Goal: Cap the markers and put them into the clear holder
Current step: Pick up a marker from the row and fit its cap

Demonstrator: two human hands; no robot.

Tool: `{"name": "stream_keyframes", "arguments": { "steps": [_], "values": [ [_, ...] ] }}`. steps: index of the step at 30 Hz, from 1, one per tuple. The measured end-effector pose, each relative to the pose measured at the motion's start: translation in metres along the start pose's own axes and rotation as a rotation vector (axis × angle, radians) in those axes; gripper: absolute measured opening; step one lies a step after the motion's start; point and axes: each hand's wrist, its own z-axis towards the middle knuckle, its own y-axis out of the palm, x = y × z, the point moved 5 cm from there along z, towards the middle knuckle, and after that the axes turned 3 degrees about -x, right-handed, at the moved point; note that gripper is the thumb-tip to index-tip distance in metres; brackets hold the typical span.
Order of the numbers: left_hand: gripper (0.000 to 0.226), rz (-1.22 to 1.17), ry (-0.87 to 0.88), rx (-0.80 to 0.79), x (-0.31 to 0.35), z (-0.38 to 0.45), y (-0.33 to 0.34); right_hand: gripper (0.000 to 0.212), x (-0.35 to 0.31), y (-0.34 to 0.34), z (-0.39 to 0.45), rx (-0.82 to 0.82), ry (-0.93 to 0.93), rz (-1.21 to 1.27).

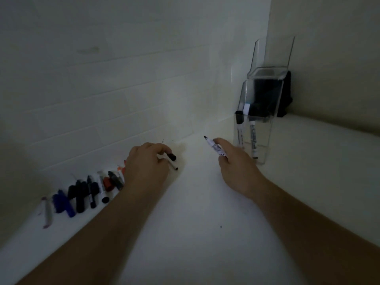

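Fingers of my right hand (232,161) pinch an uncapped marker (214,146), its bare black tip aimed up and away toward the wall, which keeps the wet nib off the bench (195,202) and open for a cap. My left hand (147,163) curls round a black cap (172,156), held out at the fingertips with one end toward the other hand; I judge that this readies it to go on that nib. Just under those fingers a thin pen-like piece (173,165) lies on the bench; whether the hand touches it I cannot tell.

Beyond the right hand, near it, the clear holder (259,112) stands in the corner against the wall, close enough for a short drop once the cap is on. Two capped markers (239,128) already stand upright in its front pocket; a dark object sits in the pocket behind, too dim to name.

Left of my left hand, the remaining markers and caps (86,192) lie in a loose row along the foot of the wall, black, blue and red among them, so most of the job is ahead.
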Motion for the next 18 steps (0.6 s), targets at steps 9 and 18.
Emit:
{"name": "stream_keyframes", "arguments": {
  "steps": [9,18],
  "values": [
    [0.045,0.347,0.121,-0.491,0.016,0.084,0.008,0.024,0.009,-0.004,0.003,0.064,0.074,0.037],
    [0.026,0.616,0.319,-0.791,0.022,0.099,0.044,0.025,0.01,-0.004,0.003,0.069,0.067,0.056]
  ]
}}
